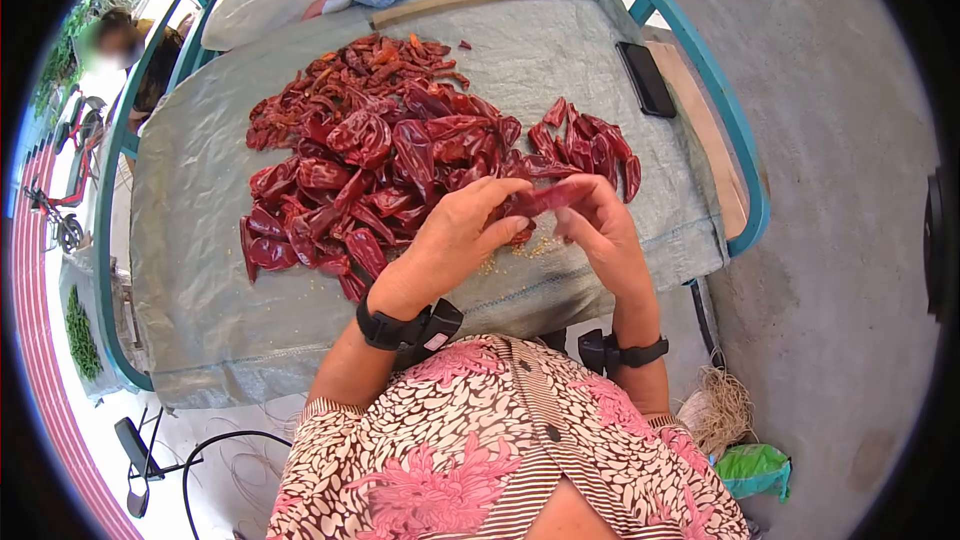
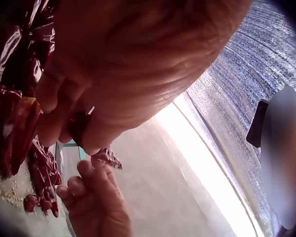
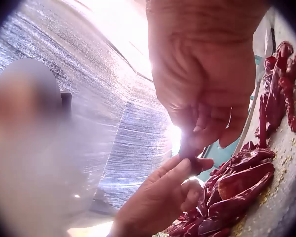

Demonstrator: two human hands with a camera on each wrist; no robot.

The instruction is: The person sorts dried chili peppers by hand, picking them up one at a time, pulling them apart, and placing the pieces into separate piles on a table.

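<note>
The left hand (image 1: 455, 230) and right hand (image 1: 600, 230) pinched one dried chili (image 1: 545, 200) between their fingers, just in front of the big chili pile (image 1: 370, 150). Spilled seeds (image 1: 535, 248) lay beneath. Only a small heap (image 1: 590, 145) sat right of that pile, so most pods were likely left to do.

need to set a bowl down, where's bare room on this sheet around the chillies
Bare sheet runs wide left of the chilli pile, down to the near-left corner. A smaller patch lies between pile and phone. Crowded: the middle, and the near edge where left hand and right hand hold a chilli.
</note>
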